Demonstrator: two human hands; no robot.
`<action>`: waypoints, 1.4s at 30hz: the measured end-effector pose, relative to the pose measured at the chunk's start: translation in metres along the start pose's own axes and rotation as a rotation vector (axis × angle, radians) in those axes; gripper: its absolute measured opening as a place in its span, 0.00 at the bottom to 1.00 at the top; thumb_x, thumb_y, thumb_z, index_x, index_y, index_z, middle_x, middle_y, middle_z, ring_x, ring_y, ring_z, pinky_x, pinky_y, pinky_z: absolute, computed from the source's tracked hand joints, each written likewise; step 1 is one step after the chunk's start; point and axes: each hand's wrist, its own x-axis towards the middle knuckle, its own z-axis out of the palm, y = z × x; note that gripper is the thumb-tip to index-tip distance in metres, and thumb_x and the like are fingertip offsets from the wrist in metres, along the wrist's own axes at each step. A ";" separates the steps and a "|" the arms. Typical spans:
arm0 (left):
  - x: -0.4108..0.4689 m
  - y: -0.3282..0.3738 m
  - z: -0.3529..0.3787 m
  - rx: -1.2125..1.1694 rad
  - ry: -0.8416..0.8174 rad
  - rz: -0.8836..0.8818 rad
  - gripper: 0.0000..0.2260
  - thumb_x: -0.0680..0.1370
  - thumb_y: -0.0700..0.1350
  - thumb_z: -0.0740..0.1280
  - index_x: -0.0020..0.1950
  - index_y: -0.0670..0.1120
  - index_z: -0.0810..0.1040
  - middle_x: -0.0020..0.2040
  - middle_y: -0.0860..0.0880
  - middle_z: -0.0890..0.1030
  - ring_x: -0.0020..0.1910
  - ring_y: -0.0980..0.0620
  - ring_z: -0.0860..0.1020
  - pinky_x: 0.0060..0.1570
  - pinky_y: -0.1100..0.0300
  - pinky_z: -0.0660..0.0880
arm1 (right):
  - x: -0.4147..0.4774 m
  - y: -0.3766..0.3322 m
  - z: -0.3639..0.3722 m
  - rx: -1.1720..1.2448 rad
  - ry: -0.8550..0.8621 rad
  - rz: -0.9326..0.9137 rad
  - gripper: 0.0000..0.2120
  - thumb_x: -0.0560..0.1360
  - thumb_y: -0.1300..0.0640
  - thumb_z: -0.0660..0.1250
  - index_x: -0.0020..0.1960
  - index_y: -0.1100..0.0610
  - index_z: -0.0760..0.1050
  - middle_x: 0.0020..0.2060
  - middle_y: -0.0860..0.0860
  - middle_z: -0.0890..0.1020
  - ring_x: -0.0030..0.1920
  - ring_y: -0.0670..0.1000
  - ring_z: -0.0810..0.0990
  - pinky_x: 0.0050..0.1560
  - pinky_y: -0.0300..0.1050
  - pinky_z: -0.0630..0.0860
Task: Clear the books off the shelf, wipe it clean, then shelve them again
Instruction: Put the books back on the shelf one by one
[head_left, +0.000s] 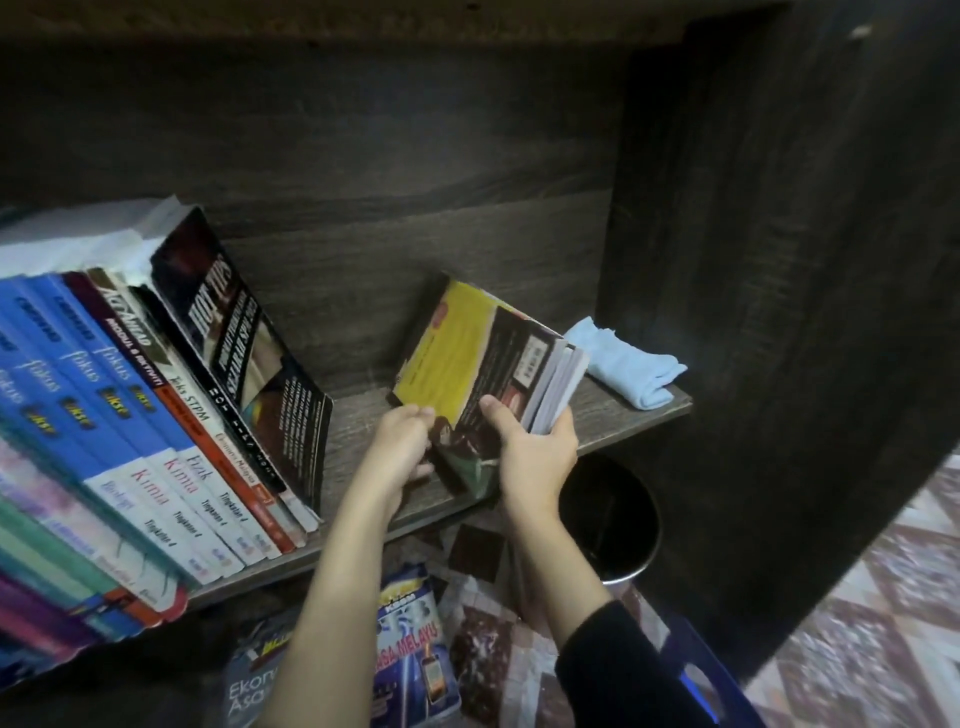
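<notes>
Nearest us, loose books (410, 649) lie flat on the patterned floor beneath the shelf, beside a black bin (608, 514). Above them we see two forearms reach in, the right one in a dark sleeve (613, 670). Both hands meet on a yellow-and-black book (467, 343) over the shelf board (623, 415), right of centre. The left hand (402, 447) pinches its lower left edge, fingers curled close together. The right hand (535, 452) grips the lower right corner, thumb flat on the cover and fingers wrapped behind the page edges. Thinner volumes may sit behind the book, though blur leaves us unsure. The book stands on its short end, its long axis rising from the hands and tipping away toward the back panel, cover facing us. To the left, a row of books (156, 415) stands spines out. Farthest back on the right, a folded blue cloth (628, 366) rests on the board's end.
</notes>
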 end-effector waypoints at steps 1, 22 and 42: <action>0.000 -0.001 0.003 -0.028 -0.007 0.004 0.15 0.82 0.43 0.58 0.68 0.43 0.69 0.62 0.45 0.75 0.59 0.48 0.74 0.55 0.53 0.73 | 0.003 0.001 -0.001 0.066 0.022 0.063 0.15 0.64 0.63 0.78 0.44 0.52 0.75 0.42 0.49 0.83 0.45 0.52 0.83 0.54 0.55 0.79; 0.029 -0.034 0.047 0.070 0.097 0.098 0.11 0.75 0.45 0.68 0.55 0.44 0.75 0.51 0.44 0.81 0.51 0.43 0.79 0.57 0.47 0.74 | 0.035 0.011 -0.033 -0.400 0.102 0.502 0.52 0.65 0.41 0.76 0.73 0.65 0.50 0.69 0.60 0.58 0.69 0.61 0.61 0.67 0.53 0.63; 0.033 -0.045 0.093 -0.036 0.237 0.208 0.28 0.82 0.45 0.56 0.78 0.46 0.46 0.78 0.45 0.53 0.76 0.46 0.55 0.73 0.51 0.55 | 0.114 0.004 -0.067 -0.797 -0.333 0.101 0.54 0.32 0.28 0.77 0.54 0.53 0.77 0.48 0.47 0.84 0.51 0.47 0.82 0.57 0.47 0.78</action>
